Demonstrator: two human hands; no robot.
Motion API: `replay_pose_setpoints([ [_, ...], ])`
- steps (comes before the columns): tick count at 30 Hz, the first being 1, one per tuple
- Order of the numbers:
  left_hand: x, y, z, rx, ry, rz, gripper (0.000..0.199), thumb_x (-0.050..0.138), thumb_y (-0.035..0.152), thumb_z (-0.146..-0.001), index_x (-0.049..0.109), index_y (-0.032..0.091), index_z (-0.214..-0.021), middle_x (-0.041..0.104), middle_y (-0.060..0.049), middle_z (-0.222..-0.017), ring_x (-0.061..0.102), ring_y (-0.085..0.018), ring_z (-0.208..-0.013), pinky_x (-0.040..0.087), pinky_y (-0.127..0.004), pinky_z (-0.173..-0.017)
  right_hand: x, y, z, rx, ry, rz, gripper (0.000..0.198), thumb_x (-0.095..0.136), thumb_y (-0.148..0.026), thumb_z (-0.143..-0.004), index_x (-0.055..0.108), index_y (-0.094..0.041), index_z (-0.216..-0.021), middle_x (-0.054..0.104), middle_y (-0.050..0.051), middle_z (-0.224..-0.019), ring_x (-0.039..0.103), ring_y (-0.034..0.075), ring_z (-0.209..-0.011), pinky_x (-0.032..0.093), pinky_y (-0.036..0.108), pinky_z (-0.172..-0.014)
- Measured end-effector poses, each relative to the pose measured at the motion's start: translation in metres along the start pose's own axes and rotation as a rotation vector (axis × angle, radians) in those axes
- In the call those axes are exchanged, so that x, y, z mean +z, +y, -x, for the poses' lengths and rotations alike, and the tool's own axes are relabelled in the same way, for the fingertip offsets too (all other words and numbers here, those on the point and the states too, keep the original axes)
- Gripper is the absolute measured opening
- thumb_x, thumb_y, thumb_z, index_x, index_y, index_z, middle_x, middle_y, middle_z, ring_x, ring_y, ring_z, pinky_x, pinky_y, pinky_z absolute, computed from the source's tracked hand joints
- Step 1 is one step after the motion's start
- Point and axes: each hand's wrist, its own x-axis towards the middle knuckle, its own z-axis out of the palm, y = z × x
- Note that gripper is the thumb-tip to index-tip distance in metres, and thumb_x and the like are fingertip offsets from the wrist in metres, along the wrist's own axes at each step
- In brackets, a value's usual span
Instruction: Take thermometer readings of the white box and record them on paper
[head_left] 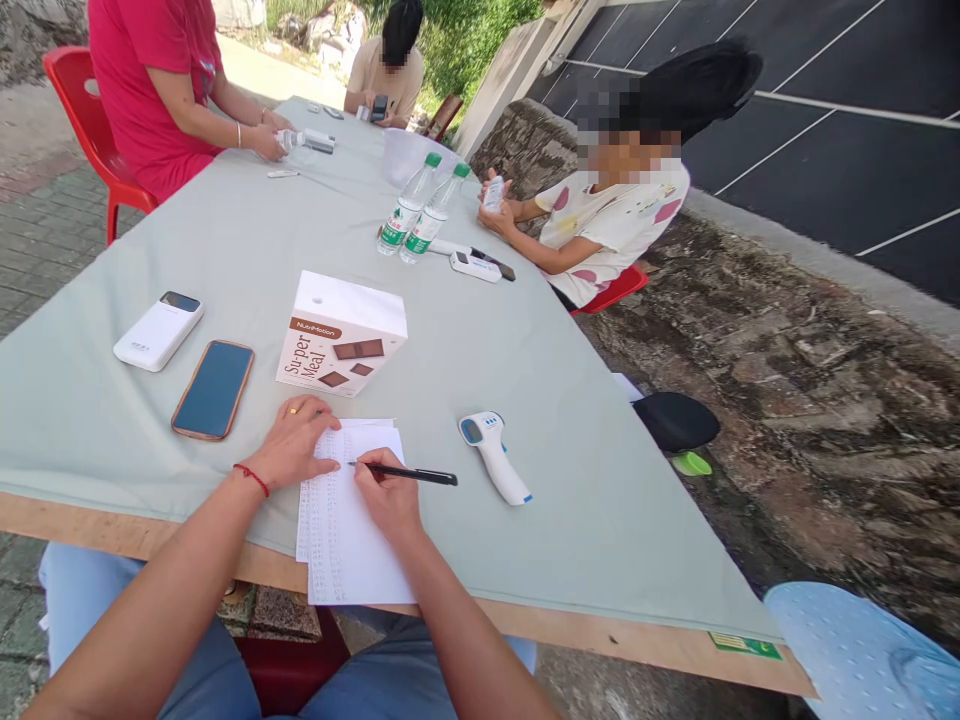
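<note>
My right hand [388, 492] is closed round a black pen [424, 475], its tip on a sheet of paper [367, 560] with columns of handwriting down its left side. Another sheet shows beneath it. Fingers apart, my left hand [301, 440] lies flat across the paper's upper left corner and the tablecloth. Just beyond the hands stands a white and brown Super Meal box [341, 335]. A phone [214, 390] lies face up left of my left hand, beside a white power bank [159, 331]. To the right of the pen rests a white infrared thermometer [495, 457].
Two water bottles [424, 215] stand mid-table, before a translucent basin [412, 155]. Near them lie a white device [475, 266] and a dark one. Three people sit around the far half, each holding something. The table's wooden edge [585, 635] shows in front.
</note>
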Motion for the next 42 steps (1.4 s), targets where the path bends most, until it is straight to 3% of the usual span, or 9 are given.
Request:
replay_pose_setpoints([
  [42, -0.0023, 0.0019, 0.0007, 0.004, -0.027, -0.037, 0.047, 0.082, 0.027, -0.063, 0.06, 0.021, -0.104, 0.055, -0.009, -0.117, 0.045, -0.03, -0.122, 0.032, -0.051, -0.108, 0.0004, 0.007, 0.0, 0.002, 0.026, -0.019, 0.008, 0.054, -0.03, -0.064, 0.056, -0.022, -0.062, 0.054, -0.003, -0.057, 0.049, 0.014, -0.056, 0.042, 0.029, -0.057],
])
